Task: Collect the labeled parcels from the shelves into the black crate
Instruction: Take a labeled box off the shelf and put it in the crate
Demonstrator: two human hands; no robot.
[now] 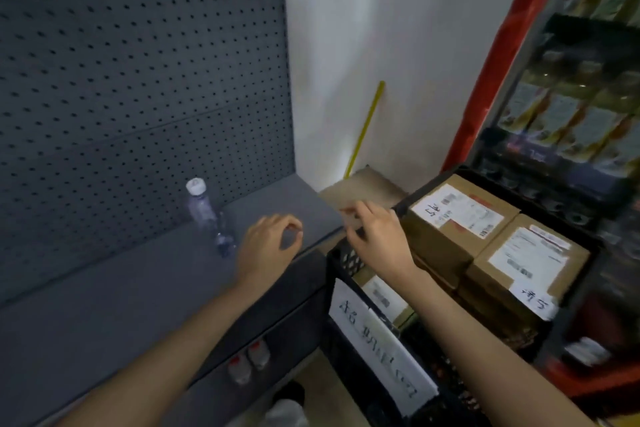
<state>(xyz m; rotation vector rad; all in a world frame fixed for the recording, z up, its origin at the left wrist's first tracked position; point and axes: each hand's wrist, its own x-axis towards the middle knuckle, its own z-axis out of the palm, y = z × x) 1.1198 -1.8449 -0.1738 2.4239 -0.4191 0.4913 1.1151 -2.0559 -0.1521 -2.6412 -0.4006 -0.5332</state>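
My right hand (375,236) is out over the far-left corner of the crate (346,263), fingers curled around the near edge of a brown box (360,189) that sits past the end of the shelf (138,288), against the white wall. The picture is blurred there, so I judge it a light pinch on the cardboard rather than a full grip. My left hand (268,244) hovers over the shelf just beside it, fingers loosely bent and holding nothing. A water bottle (204,215) stands to its left, near the pegboard.

The crate is to my right, already well filled. Two parcels (457,215) with white labels lie on top, side by side, the right one (530,260) touching the left. Another labelled one (384,298) shows lower down, near the crate's paper sign (377,340).

The box I am on shows only its plain top face; I cannot see a label from here. It looks like stiff corrugated card, not slippery and not fragile by its look, though its weight is a guess. One edge pinched would let it tip. I would bring the left hand to the opposite side and lift with both, palms on the walls, then set it on the stack in the crate, where little room is left.
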